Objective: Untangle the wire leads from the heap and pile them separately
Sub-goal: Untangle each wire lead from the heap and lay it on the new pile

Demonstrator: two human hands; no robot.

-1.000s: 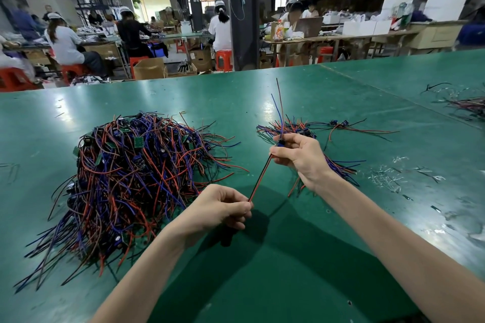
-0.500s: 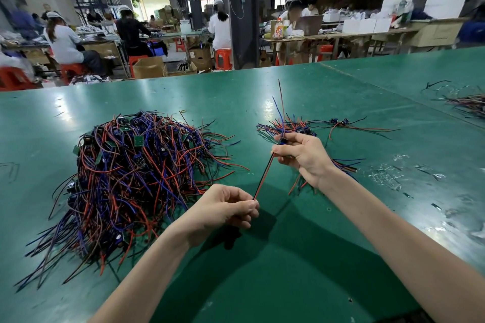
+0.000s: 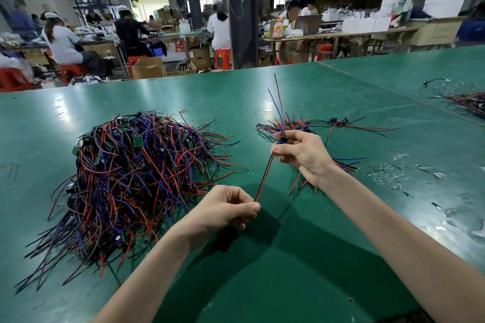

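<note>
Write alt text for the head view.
Two bare hands stretch a red-and-black lead taut above a green table: left hand pinching its lower end, right hand its upper. A big tangled heap lies left, a small sorted pile behind the right hand.

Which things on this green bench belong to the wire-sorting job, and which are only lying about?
Belonging to the job:
tangled heap
sorted pile
red and black lead held taut between left hand and right hand

Lying about:
clear scraps
far wire bundle
</note>
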